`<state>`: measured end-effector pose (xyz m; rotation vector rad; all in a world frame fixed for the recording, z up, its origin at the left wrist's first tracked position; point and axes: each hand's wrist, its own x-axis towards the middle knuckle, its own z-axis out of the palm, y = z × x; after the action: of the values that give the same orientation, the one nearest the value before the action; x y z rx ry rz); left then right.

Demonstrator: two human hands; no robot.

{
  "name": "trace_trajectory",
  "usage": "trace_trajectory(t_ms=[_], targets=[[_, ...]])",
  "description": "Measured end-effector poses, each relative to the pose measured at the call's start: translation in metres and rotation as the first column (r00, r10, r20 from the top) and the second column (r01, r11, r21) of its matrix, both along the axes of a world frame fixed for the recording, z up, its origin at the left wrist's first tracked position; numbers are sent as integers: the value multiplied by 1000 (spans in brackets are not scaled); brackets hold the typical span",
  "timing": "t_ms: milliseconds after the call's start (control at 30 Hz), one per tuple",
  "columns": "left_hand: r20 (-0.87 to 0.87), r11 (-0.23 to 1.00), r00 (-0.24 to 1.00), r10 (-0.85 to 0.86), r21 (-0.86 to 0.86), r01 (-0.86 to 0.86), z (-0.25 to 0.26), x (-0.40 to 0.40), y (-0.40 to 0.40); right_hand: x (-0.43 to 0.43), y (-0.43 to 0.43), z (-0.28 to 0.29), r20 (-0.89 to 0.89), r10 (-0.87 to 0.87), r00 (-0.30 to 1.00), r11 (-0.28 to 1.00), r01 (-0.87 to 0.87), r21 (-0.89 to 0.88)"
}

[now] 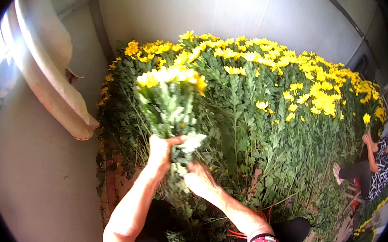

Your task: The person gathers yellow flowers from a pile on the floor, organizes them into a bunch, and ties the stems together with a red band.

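My left hand [160, 150] is wrapped around the stems of a bunch of yellow chrysanthemums [169, 102], thumb across the front. The bunch stands roughly upright before me, its yellow heads level at the top and its leaves partly blurred. Lower down, my right hand [199, 178] is at the leafy lower stems of the same bunch; its fingers are blurred and partly hidden by foliage, so I cannot tell whether they grip. Behind the bunch stands a long bank of cut yellow chrysanthemums [240, 92], stems down and heads up.
A pale panel wall [204, 8] rises behind the flowers. Light cloth [49, 75] hangs at the left. On the right a person [380, 166] sits holding a yellow flower. Stripped leaves [305, 222] litter the floor, and red ties [236, 234] lie near my right forearm.
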<state>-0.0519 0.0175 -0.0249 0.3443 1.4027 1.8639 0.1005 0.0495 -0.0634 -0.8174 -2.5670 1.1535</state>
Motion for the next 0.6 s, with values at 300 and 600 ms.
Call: trace_trajectory(t_ms=[300, 600], targets=[[-77, 876, 879, 471, -82, -476, 9, -84, -85, 18, 112, -112, -294, -257, 920, 945, 303, 121], [-61, 823, 831, 553, -115, -556, -12, -104, -108, -70, 73, -200, 117, -298, 947, 892, 233, 387]])
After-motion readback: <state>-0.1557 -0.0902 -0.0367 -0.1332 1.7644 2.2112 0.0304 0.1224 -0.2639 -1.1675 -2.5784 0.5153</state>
